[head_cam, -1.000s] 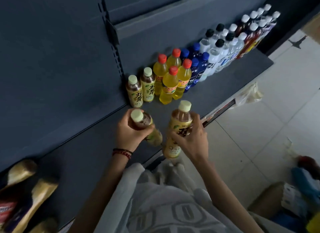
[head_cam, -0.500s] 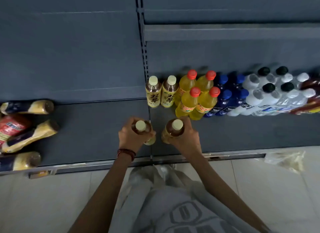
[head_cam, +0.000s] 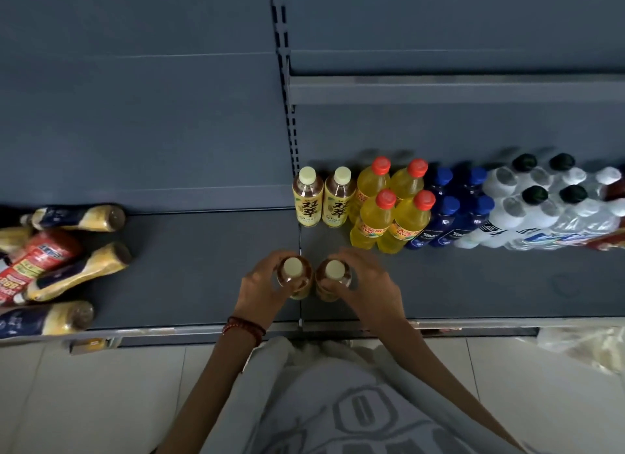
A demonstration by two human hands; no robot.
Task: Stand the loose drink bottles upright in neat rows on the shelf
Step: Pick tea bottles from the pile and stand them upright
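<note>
- L hand [head_cam: 260,286]: fingers [head_cam: 270,259] curled round the shoulder of a tea btl [head_cam: 293,267], pale cap poking up between thumb & fingers. Full wrap, nothing else held.
- R hand [head_cam: 370,286]: same deal, wrapped on a 2nd tea btl [head_cam: 334,269] just below the cap.
- Both upright, side by side, nearly touching, over front-middle of shelf [head_cam: 203,271], right at the seam between its 2 panels. Can't tell if bases are down or just above the shelf; hands hide them.
- Handling (my read): sealed plastic, full of amber liquid, so some weight. Walls prob. stiff enough while capped, label film likely slick. Best hold = shoulder/upper body, as now. A cap-only pinch would let it swing. Not fragile, but tall & narrow, so it tips easily & could knock the row.
- Behind: matching pair [head_cam: 323,201] standing at the back wall w/ free space in front, prob. the slot for these two.
- R of that: yellow btls [head_cam: 389,213] w/ red caps, blue btls [head_cam: 453,217], then white btls [head_cam: 527,213], all upright in rows.
- Far L: loose btls [head_cam: 77,272] lying on their sides in a heap, not stood yet.
- Bracelet [head_cam: 243,326] on L wrist; bag [head_cam: 581,347] on floor at R.
</note>
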